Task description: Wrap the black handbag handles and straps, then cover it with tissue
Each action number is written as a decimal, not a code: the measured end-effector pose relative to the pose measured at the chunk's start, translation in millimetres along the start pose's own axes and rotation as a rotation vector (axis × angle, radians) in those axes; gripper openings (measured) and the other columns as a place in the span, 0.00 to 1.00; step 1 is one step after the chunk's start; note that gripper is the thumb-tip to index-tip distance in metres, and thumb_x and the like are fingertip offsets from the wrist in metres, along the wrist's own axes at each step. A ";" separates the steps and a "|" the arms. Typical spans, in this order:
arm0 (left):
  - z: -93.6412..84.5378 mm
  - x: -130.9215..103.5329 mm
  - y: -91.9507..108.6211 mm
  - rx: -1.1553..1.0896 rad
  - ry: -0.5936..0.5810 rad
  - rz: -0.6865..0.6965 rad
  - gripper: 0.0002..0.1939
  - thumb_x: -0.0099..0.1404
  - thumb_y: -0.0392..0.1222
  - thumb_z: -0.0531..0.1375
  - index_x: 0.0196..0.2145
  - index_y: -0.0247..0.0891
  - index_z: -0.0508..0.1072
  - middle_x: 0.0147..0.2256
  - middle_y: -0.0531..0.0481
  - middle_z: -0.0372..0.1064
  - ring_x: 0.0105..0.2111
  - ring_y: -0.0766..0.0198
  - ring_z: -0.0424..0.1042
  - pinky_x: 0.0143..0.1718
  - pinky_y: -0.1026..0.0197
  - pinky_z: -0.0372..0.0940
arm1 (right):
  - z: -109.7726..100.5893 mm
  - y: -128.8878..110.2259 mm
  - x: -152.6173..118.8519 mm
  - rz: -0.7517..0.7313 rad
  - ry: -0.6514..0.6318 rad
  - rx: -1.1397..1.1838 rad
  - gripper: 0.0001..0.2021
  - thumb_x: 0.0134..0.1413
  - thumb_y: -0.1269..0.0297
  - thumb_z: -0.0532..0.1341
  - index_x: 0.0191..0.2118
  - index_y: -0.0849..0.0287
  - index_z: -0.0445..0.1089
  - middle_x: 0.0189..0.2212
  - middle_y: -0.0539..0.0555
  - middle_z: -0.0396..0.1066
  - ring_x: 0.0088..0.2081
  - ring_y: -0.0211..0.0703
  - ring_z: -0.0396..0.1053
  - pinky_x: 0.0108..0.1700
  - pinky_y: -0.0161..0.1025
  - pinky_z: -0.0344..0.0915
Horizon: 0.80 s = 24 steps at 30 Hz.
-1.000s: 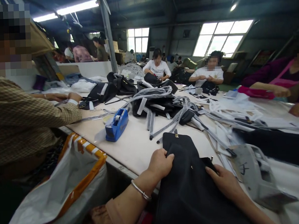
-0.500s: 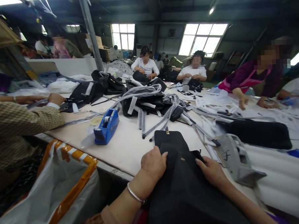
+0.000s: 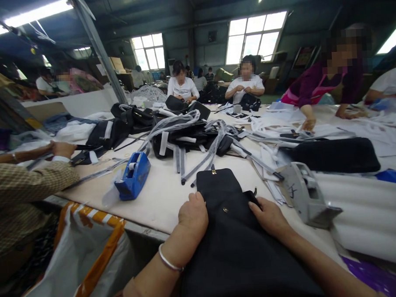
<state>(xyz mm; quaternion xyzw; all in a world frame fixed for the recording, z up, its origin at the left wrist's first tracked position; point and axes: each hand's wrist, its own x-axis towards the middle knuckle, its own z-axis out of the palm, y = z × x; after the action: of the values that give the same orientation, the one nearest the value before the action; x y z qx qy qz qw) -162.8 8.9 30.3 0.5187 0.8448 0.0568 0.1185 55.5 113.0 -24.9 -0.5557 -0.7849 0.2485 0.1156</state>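
Note:
A black bag lies at the table's near edge, its flap spread away from me and a small round gold clasp facing up. My left hand grips the bag's left edge, fingers curled beneath it, with a silver bangle on the wrist. On the right side, my right hand pinches the bag's edge beside a small metal fitting. A blue tape dispenser stands to the left, and a grey dispenser stands right of my right hand.
Black bags and grey-wrapped straps are heaped mid-table. A co-worker's checked sleeve reaches in from the left above a white sack. White foam rolls lie at the right. Other people work across the table.
The view has shifted, so the scene sits further left. Both hands still hold the bag, which now looks flatter and smoother around the clasp.

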 end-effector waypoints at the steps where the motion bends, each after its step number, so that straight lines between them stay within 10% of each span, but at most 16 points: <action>1: -6.6 -0.8 8.2 0.028 0.025 0.043 0.15 0.69 0.34 0.48 0.49 0.29 0.70 0.50 0.27 0.68 0.49 0.41 0.71 0.46 0.45 0.65 | -0.1 0.4 0.2 -0.007 0.003 -0.004 0.14 0.60 0.55 0.50 0.31 0.57 0.67 0.29 0.56 0.73 0.34 0.49 0.71 0.36 0.40 0.60; 8: -6.9 -10.2 52.4 -0.114 -0.093 0.827 0.32 0.65 0.61 0.55 0.61 0.39 0.65 0.63 0.35 0.58 0.66 0.38 0.48 0.64 0.33 0.41 | 2.2 10.3 4.3 -0.060 -0.001 0.052 0.14 0.60 0.56 0.51 0.33 0.57 0.68 0.32 0.56 0.75 0.36 0.50 0.71 0.38 0.40 0.62; 19: 32.1 -15.0 12.1 -0.036 -0.119 0.414 0.60 0.47 0.79 0.56 0.69 0.42 0.49 0.69 0.29 0.35 0.67 0.27 0.34 0.57 0.20 0.40 | 3.2 12.3 3.5 -0.004 -0.016 0.106 0.17 0.62 0.51 0.49 0.30 0.56 0.67 0.28 0.54 0.73 0.34 0.49 0.71 0.36 0.41 0.62; 24: 31.2 -14.5 16.1 -0.029 -0.133 0.399 0.59 0.47 0.78 0.57 0.68 0.42 0.50 0.69 0.29 0.34 0.67 0.26 0.34 0.55 0.19 0.42 | -16.0 -0.4 -13.5 -0.129 0.139 -0.096 0.21 0.62 0.53 0.53 0.51 0.63 0.68 0.44 0.65 0.74 0.46 0.57 0.71 0.48 0.50 0.65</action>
<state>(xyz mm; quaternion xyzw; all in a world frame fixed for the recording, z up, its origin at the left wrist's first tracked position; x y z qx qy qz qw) -134.6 2.5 5.7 0.6765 0.7147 0.0570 0.1680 67.3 104.5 -9.8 -0.5246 -0.8202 0.1635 0.1591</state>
